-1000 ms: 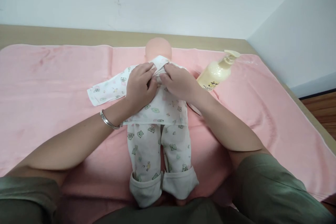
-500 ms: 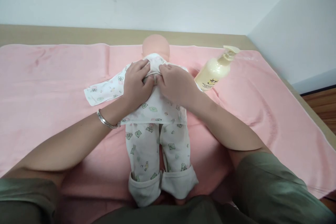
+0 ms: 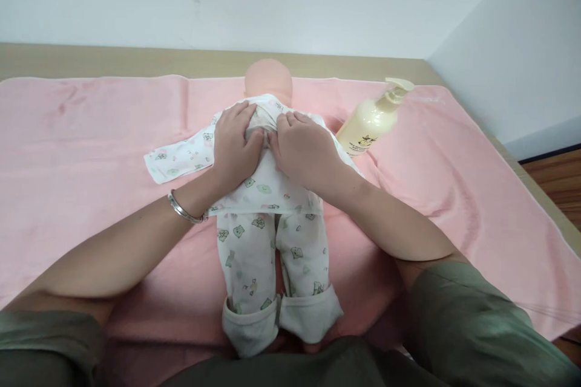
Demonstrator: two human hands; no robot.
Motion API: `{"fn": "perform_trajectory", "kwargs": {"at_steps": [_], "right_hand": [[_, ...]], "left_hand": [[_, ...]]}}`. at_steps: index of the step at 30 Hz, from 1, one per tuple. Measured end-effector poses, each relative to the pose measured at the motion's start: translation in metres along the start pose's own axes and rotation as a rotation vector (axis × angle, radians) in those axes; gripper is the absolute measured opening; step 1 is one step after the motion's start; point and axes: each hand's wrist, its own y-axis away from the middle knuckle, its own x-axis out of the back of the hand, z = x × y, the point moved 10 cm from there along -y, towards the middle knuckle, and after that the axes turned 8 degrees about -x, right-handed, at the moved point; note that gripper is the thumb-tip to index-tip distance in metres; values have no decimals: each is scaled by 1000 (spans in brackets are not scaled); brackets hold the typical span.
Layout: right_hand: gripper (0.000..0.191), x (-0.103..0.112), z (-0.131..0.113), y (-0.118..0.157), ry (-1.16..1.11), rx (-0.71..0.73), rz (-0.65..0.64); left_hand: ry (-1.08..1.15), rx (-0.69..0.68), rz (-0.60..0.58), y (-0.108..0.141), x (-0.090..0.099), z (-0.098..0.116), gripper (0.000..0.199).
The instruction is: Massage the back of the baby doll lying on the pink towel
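— Asking about the shirt [image 3: 267, 184]: lying where, and stiff or soft?
— Spread over the doll [image 3: 269, 78], on the pink blanket [image 3: 91, 133]. Probably light, soft, easily creased; best taken by the bunched upper fold [image 3: 269, 111], without yanking.
— Held how, then?
— Left hand [image 3: 235, 142]: half curled, touching the shirt beside the fold. Right hand [image 3: 304, 150]: bent narrow, touching the shirt opposite. Pinching it underneath? Impossible to tell.

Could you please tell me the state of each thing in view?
Left hand: resting on the top
Right hand: touching the top
Top: on the doll, creased between the hands
Trousers: cuffs turned up
Doll: lying, clothed
Bottle: pump fitted
Blanket: spread, wrinkled
Bracelet: worn
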Motion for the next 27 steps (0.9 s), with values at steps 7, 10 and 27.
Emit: {"fn": "perform_trajectory", "kwargs": {"at_steps": [7, 10, 27], "right_hand": [[62, -19, 23, -26, -132, -168, -3], [66, -23, 22, -26, -143, -165, -9], [49, -8, -3, -4, 15, 0, 1]], "left_hand": [[15, -20, -28, 0, -3, -7, 48], [13, -13, -32, 0, -3, -8, 47], [-22, -70, -6, 2, 2, -1, 44]]}}
